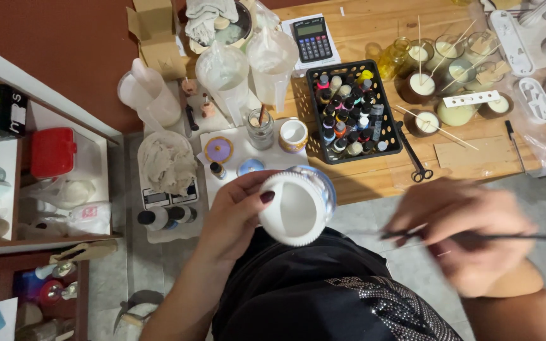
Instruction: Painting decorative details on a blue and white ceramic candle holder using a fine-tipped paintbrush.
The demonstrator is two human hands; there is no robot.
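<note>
My left hand [238, 211] grips a round white pot [295, 205] with a blue-painted outside, tilted so its open mouth faces me above my lap. To its right, my right hand [466, 233] is blurred and pinches a thin dark paintbrush [526, 237] lying crosswise, its tip pointing toward the pot. The brush tip is apart from the pot.
A wooden table [475, 155] holds a black basket [349, 110] of small paint bottles, scissors [415, 161], a calculator [312, 39], several candle jars [421, 85] with wicks, a glass jar [260, 129] and a white cup [293, 134]. Shelves with a red box [52, 151] stand at left.
</note>
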